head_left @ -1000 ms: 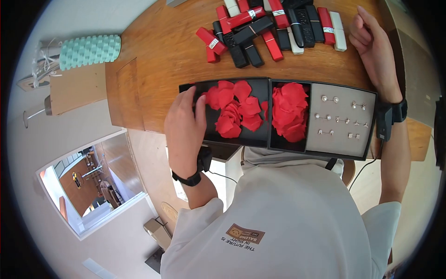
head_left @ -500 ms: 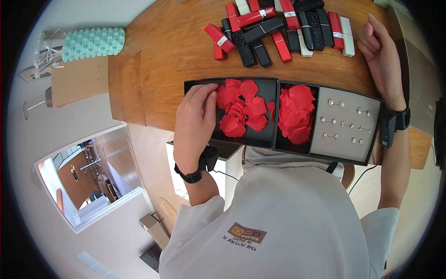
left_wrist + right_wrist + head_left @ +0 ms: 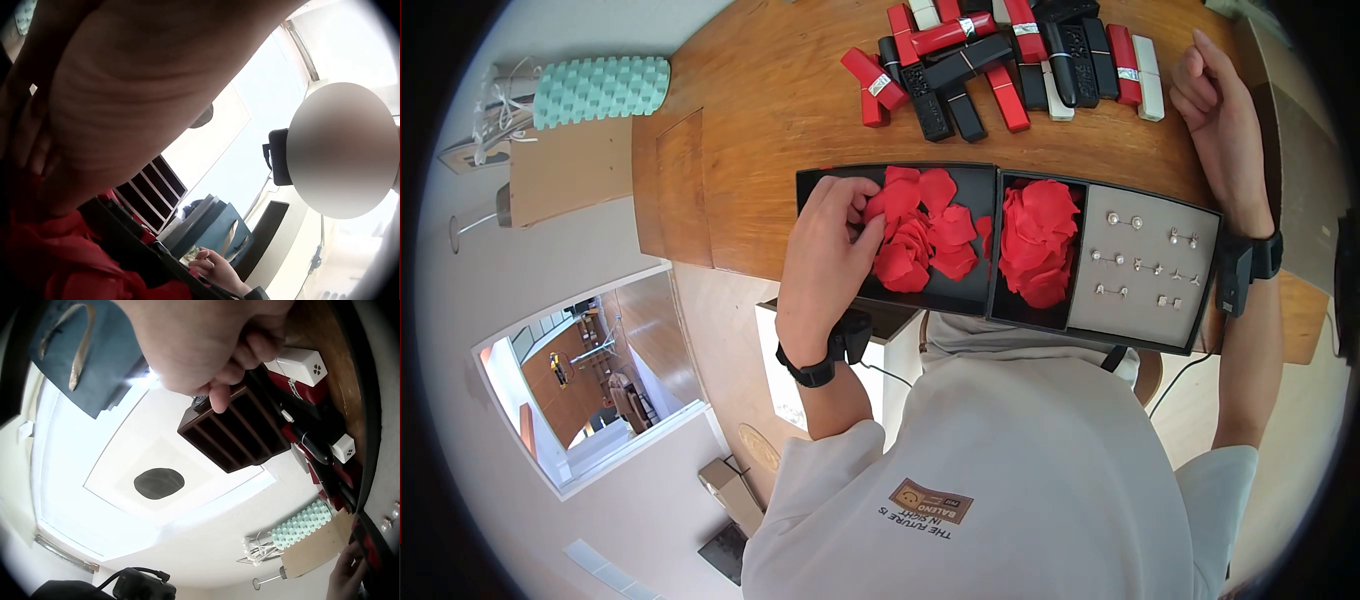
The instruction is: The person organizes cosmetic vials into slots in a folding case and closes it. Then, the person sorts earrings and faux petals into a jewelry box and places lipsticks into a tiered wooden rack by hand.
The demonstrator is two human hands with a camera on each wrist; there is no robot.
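Note:
An open black box [image 3: 991, 320] lies across the table's near edge. Red petals [image 3: 905, 240] are in its left part, and more petals [image 3: 1037, 240] fill the middle compartment. On a grey pad [image 3: 1090, 300] at the right are several pairs of earrings [image 3: 1125, 221]. My left hand [image 3: 825, 265] reaches over the box's left end, its thumb and curled fingers around petals there; the left wrist view shows red petals [image 3: 75, 250] under the fingers. My right hand [image 3: 1228, 140] rests on the table beyond the box's right end, loosely curled and holding nothing.
Red, black and white tubes [image 3: 1000, 70] are piled beyond the box. At the right stands a cardboard box [image 3: 1300, 150]; a green roller [image 3: 603, 93] is at the far left. The right wrist view shows a dark slotted organizer [image 3: 234, 434].
Over the last second my left hand has moved right and further over the petals. Its thumb and fingers now curl around some. My right hand keeps its place in the latest two head views.

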